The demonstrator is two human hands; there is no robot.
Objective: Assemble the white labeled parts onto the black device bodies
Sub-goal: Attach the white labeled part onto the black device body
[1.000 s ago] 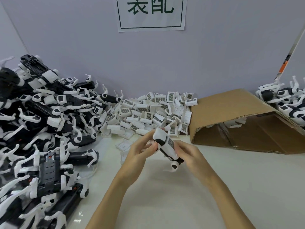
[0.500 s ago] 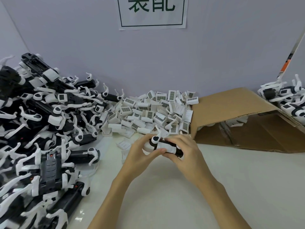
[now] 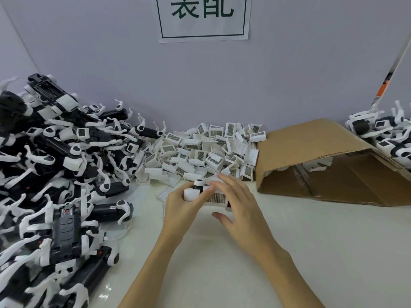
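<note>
**Q:** Hands first: how are they placed, and where is the piece being worked on?

**A:** Both meet over the table (image 3: 222, 252), just in front of the pile of white labeled parts (image 3: 200, 152). The left hand (image 3: 180, 204) curls round the white end of a device body (image 3: 195, 192), thumb on top. The right hand (image 3: 239, 201) lies over the other end, fingers fairly straight and laid across a white labeled part (image 3: 216, 197), thumb spread below. Its label faces up between the fingers.

**Q:** Which step would you call that?

**A:** Seating, I'd judge: the part is on the body and being pressed home. Whether it has fully clipped I cannot tell, since the right hand covers the joint.

**Q:** And the next move?

**A:** Probably a firm squeeze along the part, then a check that it sits flush. After that the finished unit wants setting aside, perhaps with the units (image 3: 378, 130) well right of the pile, beyond the cardboard box (image 3: 311, 138). A fresh body would come from the heap of black device bodies (image 3: 55, 174) left of the pile, touching its edge.
</note>
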